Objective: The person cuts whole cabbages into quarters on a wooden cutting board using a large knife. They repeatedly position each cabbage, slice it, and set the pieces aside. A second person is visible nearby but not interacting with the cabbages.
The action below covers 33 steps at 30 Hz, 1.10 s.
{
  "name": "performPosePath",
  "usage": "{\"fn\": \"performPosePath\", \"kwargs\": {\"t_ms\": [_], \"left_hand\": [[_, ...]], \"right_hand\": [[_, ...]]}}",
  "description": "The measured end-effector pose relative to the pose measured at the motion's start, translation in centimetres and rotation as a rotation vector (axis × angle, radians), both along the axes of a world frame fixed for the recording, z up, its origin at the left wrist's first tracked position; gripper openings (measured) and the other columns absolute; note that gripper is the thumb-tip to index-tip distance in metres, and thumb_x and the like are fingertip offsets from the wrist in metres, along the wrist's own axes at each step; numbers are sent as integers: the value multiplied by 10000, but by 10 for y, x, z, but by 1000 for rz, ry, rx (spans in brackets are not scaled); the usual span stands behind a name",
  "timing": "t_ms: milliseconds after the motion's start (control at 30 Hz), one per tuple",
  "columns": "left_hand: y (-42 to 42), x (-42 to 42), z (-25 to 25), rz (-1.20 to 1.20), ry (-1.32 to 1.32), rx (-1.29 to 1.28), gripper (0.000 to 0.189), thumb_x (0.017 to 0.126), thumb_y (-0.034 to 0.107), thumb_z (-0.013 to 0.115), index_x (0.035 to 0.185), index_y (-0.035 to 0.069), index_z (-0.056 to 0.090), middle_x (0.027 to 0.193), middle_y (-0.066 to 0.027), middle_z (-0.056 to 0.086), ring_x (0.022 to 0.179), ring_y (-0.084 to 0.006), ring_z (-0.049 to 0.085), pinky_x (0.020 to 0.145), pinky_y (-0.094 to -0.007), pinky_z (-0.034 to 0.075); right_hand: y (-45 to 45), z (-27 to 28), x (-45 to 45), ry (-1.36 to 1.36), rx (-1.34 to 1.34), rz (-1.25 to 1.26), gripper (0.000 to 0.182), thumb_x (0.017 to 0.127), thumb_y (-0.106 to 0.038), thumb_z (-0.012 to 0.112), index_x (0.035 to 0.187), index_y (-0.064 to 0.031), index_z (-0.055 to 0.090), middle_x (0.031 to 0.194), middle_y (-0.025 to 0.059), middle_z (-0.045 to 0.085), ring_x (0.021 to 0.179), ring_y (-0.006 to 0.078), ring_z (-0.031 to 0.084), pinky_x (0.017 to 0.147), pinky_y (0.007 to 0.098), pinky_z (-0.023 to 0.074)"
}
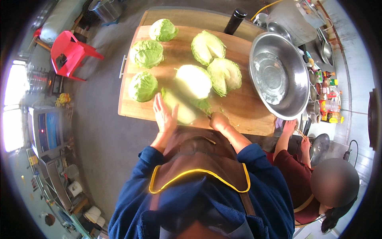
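Note:
My right hand is closed around the handle of a knife at the near edge of the wooden board; the blade is blurred. Against the left side of a pale, blurred cabbage piece lies my left hand, fingers extended. Just beyond it sits a brightly lit cabbage piece. Two cabbage pieces with wedge-shaped notches, one farther and one nearer, rest to the right. Several round green cabbages, including the nearest, line the board's left side.
A large steel basin stands on the board's right end, with a black cylinder at the far edge. At right, a co-worker in a dark red top holds chopsticks near a wok. A red plastic chair stands at left.

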<state>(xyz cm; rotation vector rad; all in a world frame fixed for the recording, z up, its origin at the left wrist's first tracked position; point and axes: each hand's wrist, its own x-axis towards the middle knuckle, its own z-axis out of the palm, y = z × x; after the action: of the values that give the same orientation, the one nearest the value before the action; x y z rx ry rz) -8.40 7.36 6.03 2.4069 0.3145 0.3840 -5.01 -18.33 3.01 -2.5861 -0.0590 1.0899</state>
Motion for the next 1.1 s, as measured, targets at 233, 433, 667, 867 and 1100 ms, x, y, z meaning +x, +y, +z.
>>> {"fn": "performPosePath", "kwargs": {"t_ms": [233,433,667,867,1100], "left_hand": [[1,-39,-50,359,40,-1056,719,990,227,663,1552,2,275,1451,-150,487,1298,-232,488,1102,-367,393],[4,-41,-37,323,31,-1305,583,957,185,700,1457,26,446,1343,-84,586,1210,-204,568,1028,-348,462],[29,-39,-49,205,8,-1337,544,964,212,686,1443,39,493,1317,-66,611,1201,-184,575,1025,-343,456],[17,-21,-67,414,-58,-1194,534,1009,305,623,1456,49,486,1275,-45,599,1106,-155,559,979,-318,451],[20,-16,-65,465,36,-1253,555,994,408,638,1416,66,525,1353,-71,591,1231,-197,539,1048,-376,426]], "right_hand": [[-5,-2,0,-40,24,4,252,824,-195,629,961,-13,737,943,262,718,920,436,702,808,498,538],[-23,-6,-10,-191,169,45,212,862,-241,619,945,-68,709,887,217,711,847,419,682,749,497,518],[-40,38,-33,-367,552,-113,318,912,-322,651,908,-5,681,794,248,681,755,417,677,686,491,511],[-31,58,-60,96,800,-409,388,946,-398,691,821,-43,597,634,47,578,539,156,564,511,339,451],[-16,59,-61,263,965,-529,350,953,-383,686,915,-49,591,606,-17,499,483,93,483,457,260,399]]}}
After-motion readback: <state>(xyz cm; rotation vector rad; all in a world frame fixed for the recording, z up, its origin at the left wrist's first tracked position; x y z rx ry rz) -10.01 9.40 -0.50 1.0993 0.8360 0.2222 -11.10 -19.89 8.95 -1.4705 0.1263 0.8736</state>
